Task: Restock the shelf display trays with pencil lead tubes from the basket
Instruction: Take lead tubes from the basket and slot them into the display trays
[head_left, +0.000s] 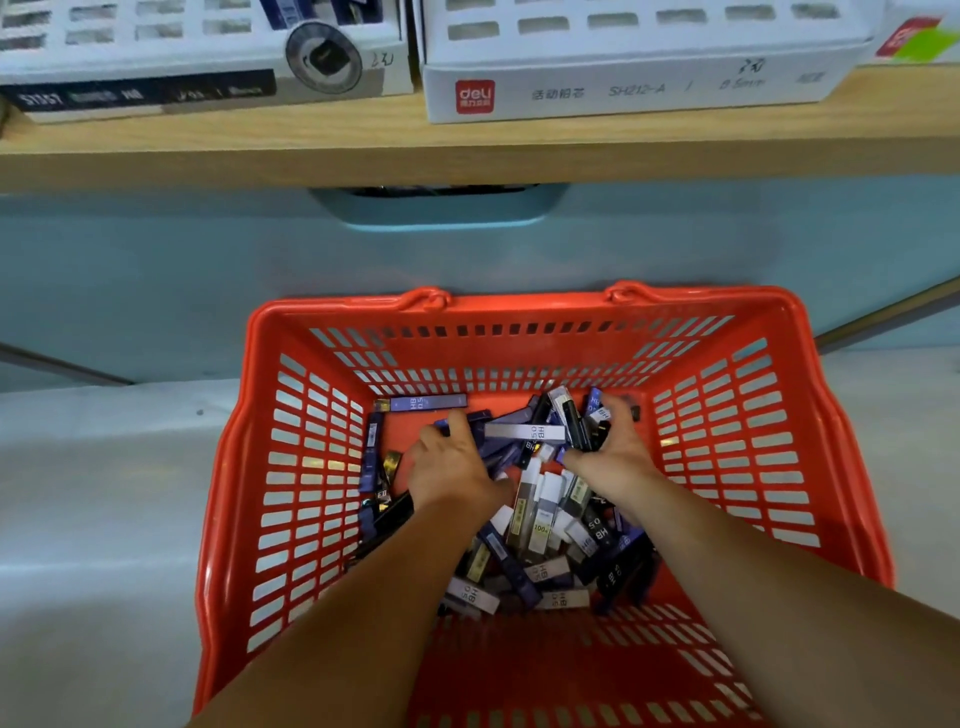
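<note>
A red plastic basket sits on the floor below the shelf, with a heap of pencil lead tubes in purple, black and white on its bottom. Both my hands are down in the basket. My left hand grips a few purple tubes at the heap's far left side. My right hand clutches a bundle of black and purple tubes that stick up above its fingers. Two white display trays stand on the wooden shelf above: the left tray and the right tray.
The wooden shelf edge runs across the top, overhanging a pale blue cabinet front with a handle recess. Grey floor lies left and right of the basket. The basket's handles are folded against its far rim.
</note>
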